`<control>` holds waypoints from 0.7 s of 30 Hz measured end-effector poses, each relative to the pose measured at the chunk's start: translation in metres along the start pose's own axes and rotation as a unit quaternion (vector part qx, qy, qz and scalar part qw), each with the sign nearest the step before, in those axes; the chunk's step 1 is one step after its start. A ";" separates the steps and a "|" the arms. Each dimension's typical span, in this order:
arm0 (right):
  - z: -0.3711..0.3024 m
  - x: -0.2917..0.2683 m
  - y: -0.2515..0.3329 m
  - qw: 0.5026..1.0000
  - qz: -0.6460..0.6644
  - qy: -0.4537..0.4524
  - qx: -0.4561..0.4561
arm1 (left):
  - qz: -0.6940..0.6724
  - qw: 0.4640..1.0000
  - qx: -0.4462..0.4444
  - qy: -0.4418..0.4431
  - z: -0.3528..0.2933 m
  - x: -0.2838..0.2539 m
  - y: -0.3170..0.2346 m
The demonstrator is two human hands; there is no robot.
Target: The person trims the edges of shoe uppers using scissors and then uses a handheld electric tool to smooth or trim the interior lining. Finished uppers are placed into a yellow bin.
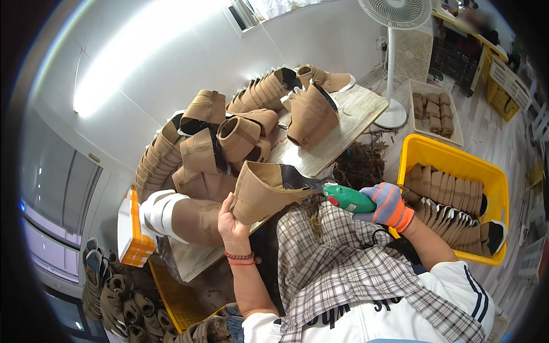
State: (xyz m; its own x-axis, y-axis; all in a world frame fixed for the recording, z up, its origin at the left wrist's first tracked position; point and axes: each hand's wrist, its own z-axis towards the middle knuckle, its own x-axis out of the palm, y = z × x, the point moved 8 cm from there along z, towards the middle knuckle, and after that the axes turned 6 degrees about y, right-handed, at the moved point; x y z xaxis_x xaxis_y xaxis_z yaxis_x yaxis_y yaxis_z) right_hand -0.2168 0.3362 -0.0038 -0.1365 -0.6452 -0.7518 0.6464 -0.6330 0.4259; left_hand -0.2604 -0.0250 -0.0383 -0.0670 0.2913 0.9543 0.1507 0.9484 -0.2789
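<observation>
My left hand grips a tan fabric shoe upper by its lower left side and holds it up over my lap. The upper's mesh inside faces up, and a black lining piece shows at its right end. In a grey and orange glove, my right hand is closed round green electric scissors with a red button. Their dark head meets the right edge of the upper; the blades are too small to make out. More tan uppers stand piled on the pale board table beyond my hands.
To the right stands a yellow bin with rows of tan uppers. Dark trimmings hang by the table, and a checked apron covers my lap. A white fan stands behind. Dark shoes lie lower left beside a yellow crate.
</observation>
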 end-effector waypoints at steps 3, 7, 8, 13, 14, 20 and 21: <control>-0.002 -0.003 -0.001 1.000 -0.003 -0.006 0.010 | -0.004 1.000 -0.006 0.001 -0.001 0.002 0.000; -0.003 0.004 -0.003 0.999 0.002 0.031 0.020 | -0.015 1.000 -0.009 0.000 0.001 -0.006 0.000; -0.002 0.006 -0.002 0.999 0.005 0.043 0.024 | -0.016 1.000 -0.009 -0.005 0.001 -0.007 0.000; 0.000 0.013 -0.002 0.998 0.043 0.047 0.012 | -0.025 0.999 -0.022 0.007 0.004 -0.008 0.007; 0.000 0.014 -0.002 0.998 0.050 0.046 0.011 | -0.026 0.999 -0.023 0.008 0.005 -0.010 0.008; 0.003 0.016 -0.001 0.998 0.054 0.032 -0.010 | -0.066 0.996 -0.053 -0.015 0.008 -0.015 0.019; 0.003 0.015 0.000 0.998 0.051 0.028 -0.013 | -0.055 0.997 -0.046 -0.015 0.007 -0.012 0.020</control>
State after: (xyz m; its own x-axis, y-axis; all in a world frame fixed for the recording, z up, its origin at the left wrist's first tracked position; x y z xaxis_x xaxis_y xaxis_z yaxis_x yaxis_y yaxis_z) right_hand -0.2212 0.3253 -0.0139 -0.0276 -0.6798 -0.7329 0.6738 -0.5542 0.4887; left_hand -0.2634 -0.0083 -0.0560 -0.1168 0.1915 0.9745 0.2305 0.9597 -0.1609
